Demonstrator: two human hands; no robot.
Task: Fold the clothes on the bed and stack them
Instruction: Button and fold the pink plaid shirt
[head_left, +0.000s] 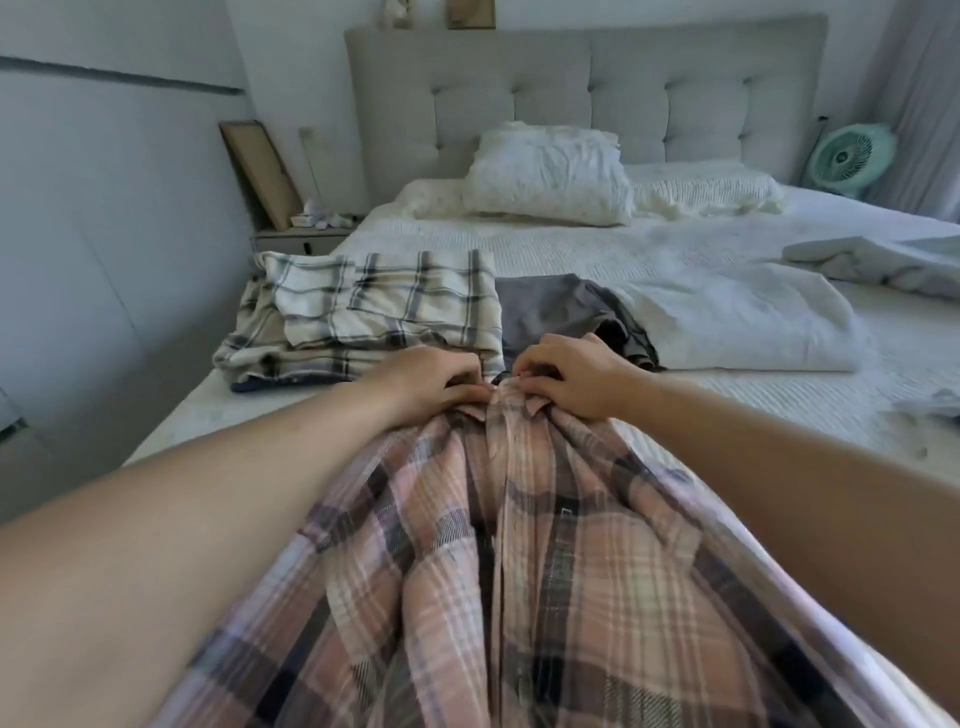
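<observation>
Both hands pinch the pink plaid shirt (519, 545) at its collar in the middle of the frame: left hand (431, 384), right hand (571, 376). No writing can be read. Behind, at centre left, a cream plaid shirt (374, 306) lies folded beside a grey garment (550, 312). White bed (571, 244), pillow (545, 171), grey headboard (587, 88), green fan (852, 156) at upper right.

Pink plaid shirt (519, 571), bunched, bed edge
</observation>
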